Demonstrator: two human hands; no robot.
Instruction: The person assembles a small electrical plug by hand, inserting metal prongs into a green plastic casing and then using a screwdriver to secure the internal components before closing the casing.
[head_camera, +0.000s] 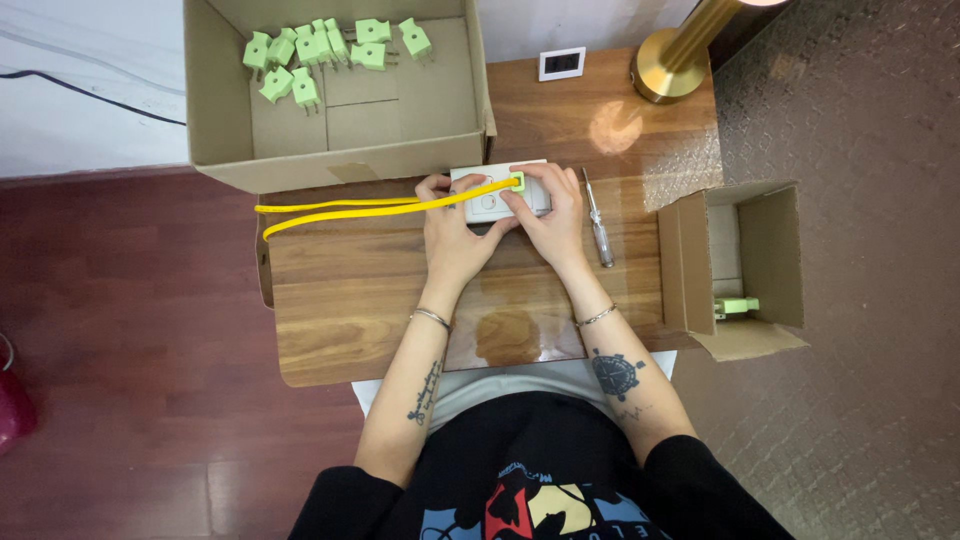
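1. I see both hands on a white socket plate (497, 200) near the back of the small wooden table (340, 300).
2. My left hand (452, 235) curls around the left side of the plate, with its fingers bent over the plate's left edge.
3. My right hand (553, 215) wraps the right side, and its fingers press on a green plug (516, 181) that sits in the plate.
4. A yellow cord (350, 210) runs from the plug to the left, loops near the table's left edge and comes back.
5. Just behind the plate stands a big cardboard box (340, 160), almost touching it, so there is little room at the back.
6. Many loose green plugs (320, 50) lie in that box.
7. A screwdriver (598, 218) lies just beside my right hand, close to my wrist.
8. A smaller cardboard box (750, 270) stands at the table's right edge, with one green plug (737, 306) inside.
9. A gold lamp base (668, 72) and a little white block (562, 63) stand at the far right corner, well apart from my hands.
10. The front of the table, near my body, has bare wood on both sides of my arms.
11. The dark red floor (120, 350) lies to the left of the table.
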